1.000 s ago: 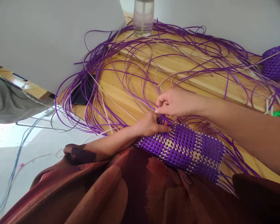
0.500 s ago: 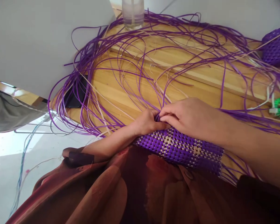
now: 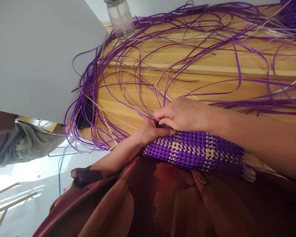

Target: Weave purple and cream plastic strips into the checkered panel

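Observation:
A woven piece (image 3: pixel 194 149) in purple with cream flower-like spots lies at the table's near edge, against the dark red clothing. My left hand (image 3: pixel 150 131) grips its upper left edge, thumb along the top. Just right of it, my right hand (image 3: pixel 177 115) is closed, thumb and fingers pinched on purple strands at the same edge. The two hands nearly touch, and the pinched ends are hidden between them. Long loose purple and cream strands (image 3: pixel 88 79) fan out from the weave over the wooden table (image 3: pixel 128 98).
A clear bottle (image 3: pixel 120 23) stands at the table's back left. A dark flat object (image 3: pixel 85 113) lies under strands at the left edge. At the top right is a purple netted object (image 3: pixel 294 14). Another person's arm (image 3: pixel 1 123) and grey cloth show at the far left.
The view has turned and shifted, so the bottle appears tilted and the green object at the right is gone from view. Another person's arm has appeared. My hands remain together at the weave's edge.

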A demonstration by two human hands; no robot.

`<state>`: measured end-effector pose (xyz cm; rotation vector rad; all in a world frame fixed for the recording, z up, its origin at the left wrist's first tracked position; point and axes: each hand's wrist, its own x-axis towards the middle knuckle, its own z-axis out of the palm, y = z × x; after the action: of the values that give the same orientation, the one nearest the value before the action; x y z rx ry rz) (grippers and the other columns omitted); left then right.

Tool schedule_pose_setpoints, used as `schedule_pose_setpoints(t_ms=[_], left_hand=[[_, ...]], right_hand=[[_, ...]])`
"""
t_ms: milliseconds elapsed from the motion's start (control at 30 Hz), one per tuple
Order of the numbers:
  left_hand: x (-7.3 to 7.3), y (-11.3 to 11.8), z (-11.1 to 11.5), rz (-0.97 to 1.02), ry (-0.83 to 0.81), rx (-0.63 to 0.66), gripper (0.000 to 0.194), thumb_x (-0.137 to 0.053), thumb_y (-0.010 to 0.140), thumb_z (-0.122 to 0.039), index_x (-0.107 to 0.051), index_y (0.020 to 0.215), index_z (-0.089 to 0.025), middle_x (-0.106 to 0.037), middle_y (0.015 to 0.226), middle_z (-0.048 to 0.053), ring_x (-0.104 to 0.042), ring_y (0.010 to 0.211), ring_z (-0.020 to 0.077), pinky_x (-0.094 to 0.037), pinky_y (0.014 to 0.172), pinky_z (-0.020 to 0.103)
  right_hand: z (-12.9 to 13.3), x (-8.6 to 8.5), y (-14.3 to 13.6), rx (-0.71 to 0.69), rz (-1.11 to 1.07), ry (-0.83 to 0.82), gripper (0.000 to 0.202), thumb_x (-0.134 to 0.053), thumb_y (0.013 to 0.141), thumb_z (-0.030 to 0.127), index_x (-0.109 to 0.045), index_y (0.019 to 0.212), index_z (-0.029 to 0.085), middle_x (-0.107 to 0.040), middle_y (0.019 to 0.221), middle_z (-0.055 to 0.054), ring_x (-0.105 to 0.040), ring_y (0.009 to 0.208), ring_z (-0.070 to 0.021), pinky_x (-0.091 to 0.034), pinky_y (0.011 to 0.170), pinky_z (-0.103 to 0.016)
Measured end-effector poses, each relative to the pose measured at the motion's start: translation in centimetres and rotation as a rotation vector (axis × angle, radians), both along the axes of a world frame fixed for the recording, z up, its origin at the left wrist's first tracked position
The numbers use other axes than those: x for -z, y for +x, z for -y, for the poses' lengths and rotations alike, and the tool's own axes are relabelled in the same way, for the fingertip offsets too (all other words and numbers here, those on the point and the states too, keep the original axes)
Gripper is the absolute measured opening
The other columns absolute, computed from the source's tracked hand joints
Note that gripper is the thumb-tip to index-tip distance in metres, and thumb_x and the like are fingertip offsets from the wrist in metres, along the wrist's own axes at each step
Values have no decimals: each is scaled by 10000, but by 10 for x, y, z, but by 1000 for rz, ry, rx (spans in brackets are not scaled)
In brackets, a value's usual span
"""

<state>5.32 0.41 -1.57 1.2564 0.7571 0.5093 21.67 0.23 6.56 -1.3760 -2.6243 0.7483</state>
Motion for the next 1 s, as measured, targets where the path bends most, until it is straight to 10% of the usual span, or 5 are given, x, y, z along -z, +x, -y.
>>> schedule_pose_setpoints(t_ms=[667,1000], left_hand=[[-10,-6,2,38,-460,-183,257,-866,581,-214,-716,771,-128,-719,724,19,-647,661,122,-498,750,280],[-17,-7,0,63,-330,-133,216,-847,603,-215,-651,659,-142,-640,657,-23,-564,603,81,-458,670,242]], right_hand=[[-13,19,6,19,-350,-170,74,-568,813,165,-613,754,163,-533,609,41,-421,568,-75,-274,562,-230],[4,21,28,138,-412,-377,121,-595,748,138,-650,842,193,-651,774,11,-533,648,-106,-377,581,-232]])
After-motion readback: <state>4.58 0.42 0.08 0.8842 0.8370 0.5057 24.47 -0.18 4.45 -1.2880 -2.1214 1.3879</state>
